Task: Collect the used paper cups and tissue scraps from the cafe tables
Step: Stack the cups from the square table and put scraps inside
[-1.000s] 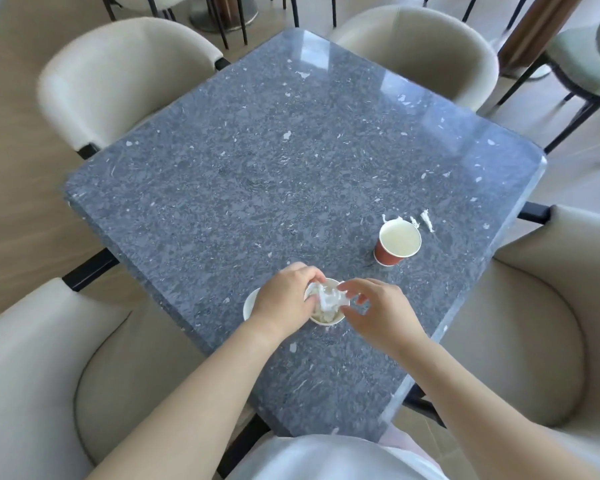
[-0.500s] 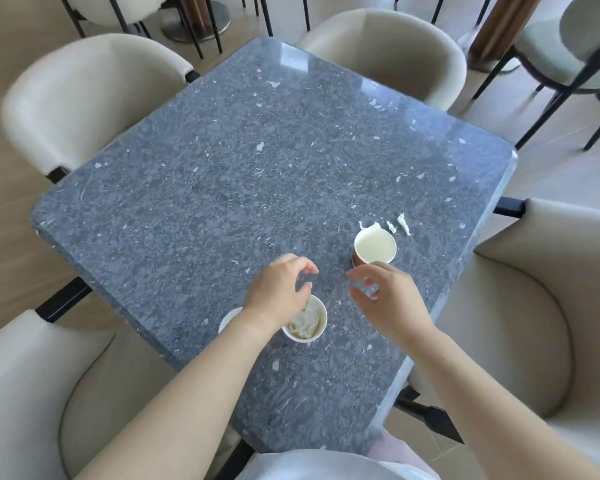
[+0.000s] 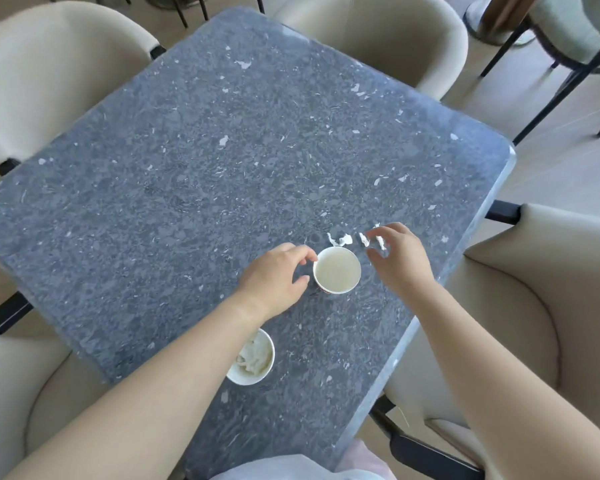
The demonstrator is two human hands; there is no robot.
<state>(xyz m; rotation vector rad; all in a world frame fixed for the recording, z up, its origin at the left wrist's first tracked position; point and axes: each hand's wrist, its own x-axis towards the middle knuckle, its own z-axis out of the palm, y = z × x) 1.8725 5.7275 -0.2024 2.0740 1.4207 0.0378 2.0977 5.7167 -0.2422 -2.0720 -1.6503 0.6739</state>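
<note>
Spanning the view: grey speckled table point(image 3: 222, 168), ringed by cream chairs point(image 3: 49, 64). Left hand point(image 3: 274, 275), left of the empty paper cup point(image 3: 336, 270), fingers loosely curved, forefinger touching its rim. Right hand point(image 3: 399, 258), right of that cup, thumb and forefinger spread over a scrap. Tissue-filled cup point(image 3: 253, 358), nearer the person, part-hidden by the left forearm. Torn white tissue scraps point(image 3: 340, 240), just beyond the empty cup.

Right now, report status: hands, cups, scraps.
Left hand open, fingertips at rim of empty cup. Right hand open, over tissue scraps. Tissue-filled cup sits by left forearm. No obstruction seen.
</note>
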